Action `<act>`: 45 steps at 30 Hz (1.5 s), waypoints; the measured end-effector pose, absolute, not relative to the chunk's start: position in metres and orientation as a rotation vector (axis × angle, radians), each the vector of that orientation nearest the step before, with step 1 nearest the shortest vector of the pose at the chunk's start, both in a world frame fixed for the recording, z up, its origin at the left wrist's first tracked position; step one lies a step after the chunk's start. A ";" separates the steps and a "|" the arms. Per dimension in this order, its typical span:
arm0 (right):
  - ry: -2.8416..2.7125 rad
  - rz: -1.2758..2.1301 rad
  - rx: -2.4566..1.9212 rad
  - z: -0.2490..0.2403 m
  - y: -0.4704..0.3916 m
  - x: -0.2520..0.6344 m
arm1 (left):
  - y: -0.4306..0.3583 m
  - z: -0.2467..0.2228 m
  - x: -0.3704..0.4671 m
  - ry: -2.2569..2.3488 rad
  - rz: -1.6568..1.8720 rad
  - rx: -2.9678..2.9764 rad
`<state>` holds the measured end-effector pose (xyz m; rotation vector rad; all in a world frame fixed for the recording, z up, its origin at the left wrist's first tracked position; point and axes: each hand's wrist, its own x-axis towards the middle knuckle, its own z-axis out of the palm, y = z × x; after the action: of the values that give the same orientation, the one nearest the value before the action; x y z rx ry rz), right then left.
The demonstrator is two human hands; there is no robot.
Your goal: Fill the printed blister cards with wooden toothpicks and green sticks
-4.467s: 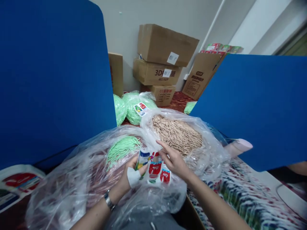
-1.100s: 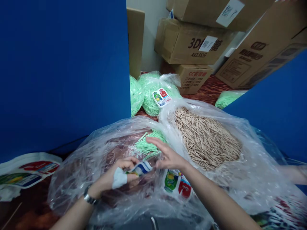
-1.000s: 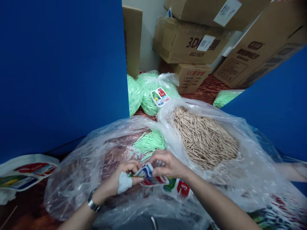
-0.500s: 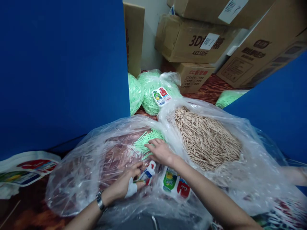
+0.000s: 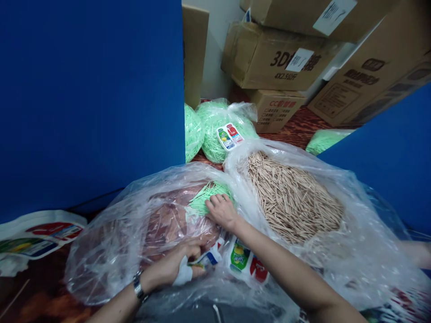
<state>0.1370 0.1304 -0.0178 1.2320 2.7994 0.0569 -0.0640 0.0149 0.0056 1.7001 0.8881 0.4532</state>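
Note:
A clear plastic bag (image 5: 111, 224) lies spread out in front, with thin green sticks (image 5: 202, 197) inside near its right end. My right hand (image 5: 222, 211) rests on these sticks with its fingers curled down; whether it grips any is hidden. Lower left of it, my left hand (image 5: 190, 260), with a white wrap near the thumb and a watch on the wrist, is closed on a small printed packet (image 5: 210, 256). To the right, another open bag (image 5: 362, 215) holds many tan sticks (image 5: 296, 197).
Bags of green sticks (image 5: 215, 134) stand behind. Cardboard boxes (image 5: 279, 58) are stacked at the back. Blue panels flank both sides (image 5: 90, 98). A printed label sheet (image 5: 40, 237) lies at left. Another person's arm (image 5: 415, 253) reaches in at right.
My right hand has lowered onto the green sticks and its fingers have curled in. The packet in my left hand has shifted slightly down. The whole view has moved a little.

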 end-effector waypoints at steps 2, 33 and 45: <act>2.768 0.081 1.206 -0.018 0.127 0.135 | 0.015 0.011 -0.063 0.897 0.432 1.660; 2.666 -1.684 1.654 0.013 0.152 0.162 | 0.024 0.018 -0.037 0.942 0.715 2.079; 2.474 -0.259 1.416 -0.010 0.136 0.161 | 0.020 0.030 -0.039 0.916 0.649 2.032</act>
<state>0.1611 0.1358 -0.0104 1.4157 2.4741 -0.2591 -0.0389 0.0204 0.0300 2.0319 0.9160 0.6490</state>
